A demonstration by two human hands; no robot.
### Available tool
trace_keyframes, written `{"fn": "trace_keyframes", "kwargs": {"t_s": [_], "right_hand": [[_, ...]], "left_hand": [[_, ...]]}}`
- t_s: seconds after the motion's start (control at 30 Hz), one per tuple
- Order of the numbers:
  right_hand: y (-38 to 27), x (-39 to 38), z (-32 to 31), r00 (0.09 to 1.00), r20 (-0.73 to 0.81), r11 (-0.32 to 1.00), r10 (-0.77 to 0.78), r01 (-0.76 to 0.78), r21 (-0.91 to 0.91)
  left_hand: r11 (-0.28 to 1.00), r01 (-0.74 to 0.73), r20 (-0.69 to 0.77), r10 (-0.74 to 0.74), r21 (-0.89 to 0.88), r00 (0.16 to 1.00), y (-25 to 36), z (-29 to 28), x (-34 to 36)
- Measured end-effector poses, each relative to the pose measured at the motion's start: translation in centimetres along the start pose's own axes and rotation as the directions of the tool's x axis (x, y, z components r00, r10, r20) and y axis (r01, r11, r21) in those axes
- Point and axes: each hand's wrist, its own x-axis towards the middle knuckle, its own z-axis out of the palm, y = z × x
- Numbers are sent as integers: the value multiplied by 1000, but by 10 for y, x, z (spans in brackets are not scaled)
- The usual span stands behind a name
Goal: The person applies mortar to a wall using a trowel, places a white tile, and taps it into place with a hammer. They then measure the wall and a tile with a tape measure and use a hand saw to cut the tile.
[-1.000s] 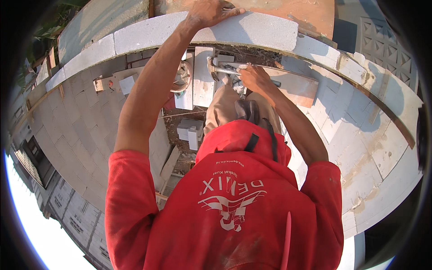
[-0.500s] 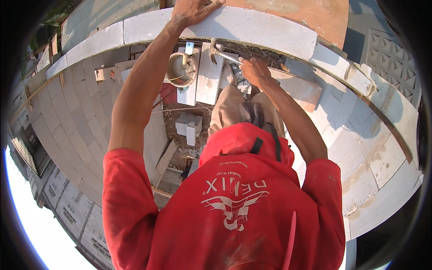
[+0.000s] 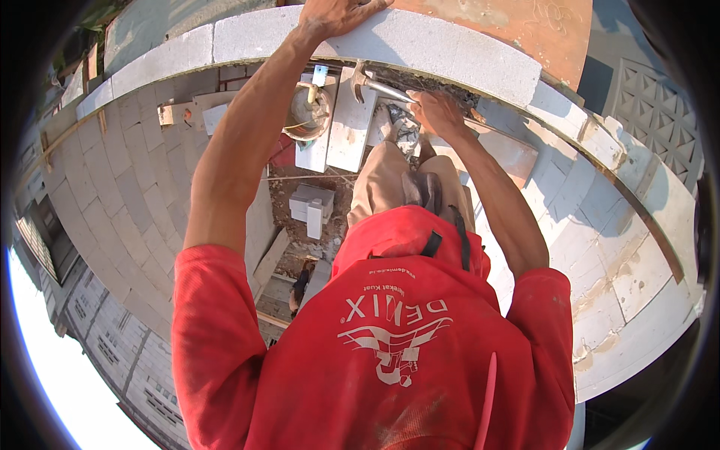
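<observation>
Gripping a hammer (image 3: 379,86) by its handle, the right hand (image 3: 435,112) is closed tight; the left hand (image 3: 337,13) lies flat on the block wall (image 3: 450,52); the hammer looks head-heavy and stiff, best held low on the handle

A metal claw hammer (image 3: 375,84) was gripped by its handle, head tilted up-left just below a white block wall (image 3: 420,41), whose pale, rough top course was pressed on from above

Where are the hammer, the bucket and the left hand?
hammer (image 3: 382,88), head view, on its metal shaft near the head.
bucket (image 3: 306,114), head view, on its inside.
left hand (image 3: 337,15), head view, on its back, flat on the grey block wall (image 3: 465,56).
</observation>
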Motion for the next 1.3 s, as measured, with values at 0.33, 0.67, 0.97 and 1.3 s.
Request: {"fn": "trace_keyframes", "kwargs": {"t_s": [0.33,0.67,0.97,1.3], "right_hand": [[-45,1,54,953,140,960,-270,277,-33],[-77,58,34,979,179,992,-97,109,-56],[-86,63,43,991,130,999,-41,39,15],[-126,65,94,911,313,954,-267,296,-48]], "left_hand": [[980,-38,-82,54,193,995,-42,-35,3],[981,3,-56,8,196,998,-82,-40,-11],[994,-26,-51,32,107,998,-82,-37,-15],[965,91,-76,-74,245,994,-206,-109,-27]]}}
